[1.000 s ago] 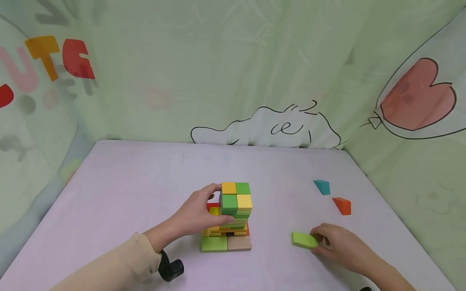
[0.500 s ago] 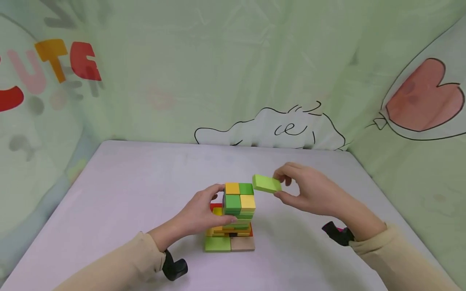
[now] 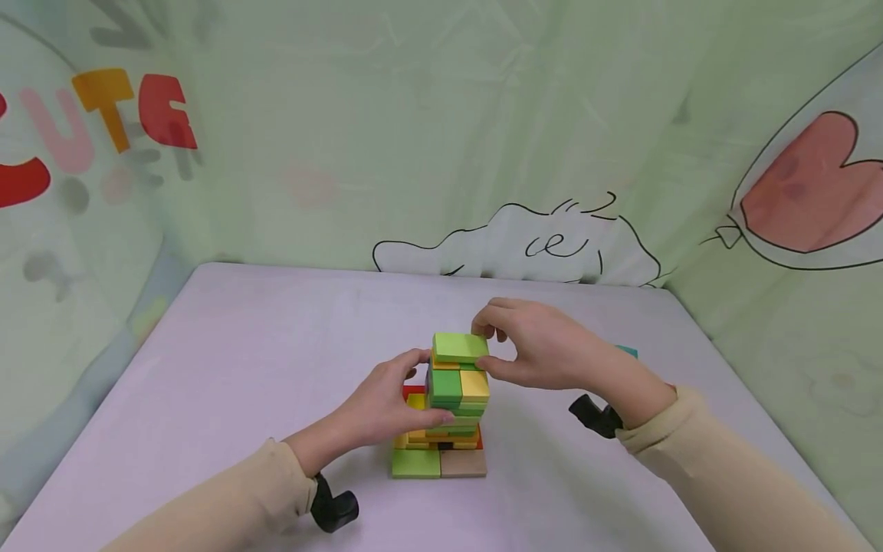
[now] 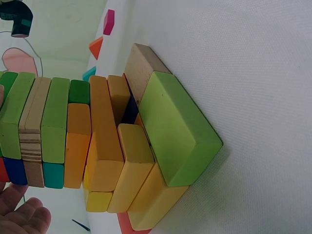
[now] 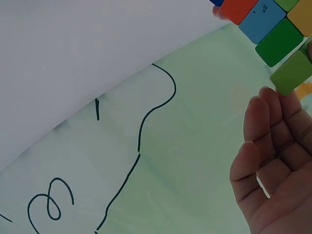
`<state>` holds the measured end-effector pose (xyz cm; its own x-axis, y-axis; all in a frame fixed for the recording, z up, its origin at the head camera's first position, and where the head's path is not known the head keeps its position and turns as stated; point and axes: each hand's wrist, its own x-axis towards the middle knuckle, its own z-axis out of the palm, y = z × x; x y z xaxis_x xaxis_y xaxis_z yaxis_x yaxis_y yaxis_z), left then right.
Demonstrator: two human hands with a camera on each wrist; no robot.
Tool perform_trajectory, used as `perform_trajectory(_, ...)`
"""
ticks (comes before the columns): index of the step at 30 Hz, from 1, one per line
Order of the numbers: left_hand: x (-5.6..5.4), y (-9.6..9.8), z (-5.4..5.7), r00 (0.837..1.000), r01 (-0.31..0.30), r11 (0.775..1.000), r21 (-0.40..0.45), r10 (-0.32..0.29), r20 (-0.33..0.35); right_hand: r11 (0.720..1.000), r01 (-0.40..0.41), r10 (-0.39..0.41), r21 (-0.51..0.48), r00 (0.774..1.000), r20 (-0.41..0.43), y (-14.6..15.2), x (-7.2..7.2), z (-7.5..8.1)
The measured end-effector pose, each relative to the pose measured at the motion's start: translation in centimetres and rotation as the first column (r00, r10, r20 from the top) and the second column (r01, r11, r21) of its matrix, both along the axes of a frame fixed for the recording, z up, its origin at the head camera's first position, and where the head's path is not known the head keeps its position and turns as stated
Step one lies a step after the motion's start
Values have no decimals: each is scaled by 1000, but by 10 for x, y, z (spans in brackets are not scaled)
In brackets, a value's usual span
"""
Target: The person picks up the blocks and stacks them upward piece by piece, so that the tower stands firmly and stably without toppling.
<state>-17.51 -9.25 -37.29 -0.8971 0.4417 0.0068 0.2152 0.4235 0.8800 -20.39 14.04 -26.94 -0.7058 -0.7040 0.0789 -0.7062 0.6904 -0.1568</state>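
A stacked tower of coloured wooden blocks (image 3: pixel 445 388) rises from a light green block (image 3: pixel 416 464) and a bare-wood block (image 3: pixel 463 463) on the table. My left hand (image 3: pixel 369 402) grips the tower's upper part, thumb across the front and fingers at the left side. At the top, my right hand (image 3: pixel 541 345) pinches a flat light green block (image 3: pixel 461 347) by its right end, over the tower's back row. In the right wrist view a narrow gap shows between this light green block (image 5: pixel 292 74) and the dark green block (image 5: pixel 280 43) below it.
A teal block (image 3: pixel 627 351) peeks out behind the right forearm. In the left wrist view an orange block (image 4: pixel 96 47) and a magenta block (image 4: pixel 109 22) lie beyond the tower. A printed cloth wall (image 3: pixel 290 138) borders the table's back edge.
My right hand has lifted the light green block off the table at the right and carried it left over the tower top. The left hand keeps its grip on the tower.
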Motion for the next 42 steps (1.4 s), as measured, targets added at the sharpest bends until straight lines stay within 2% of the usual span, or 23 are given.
perform_trajectory(7,1,0,0,1000,-14,1000,-8,14,13,1000,-16,16,6,1000,20,0,0,-1)
perform_trajectory(33,1,0,0,1000,-8,1000,-21,8,-10,1000,-27,27,12,999,23,1,2,-1)
perform_trajectory(37,2,0,0,1000,-11,1000,-24,11,-9,1000,-3,3,-3,999,40,3,4,0)
perform_trajectory(42,3,0,1,1000,-14,999,-29,14,-11,996,68,-65,-50,996,53,16,11,2)
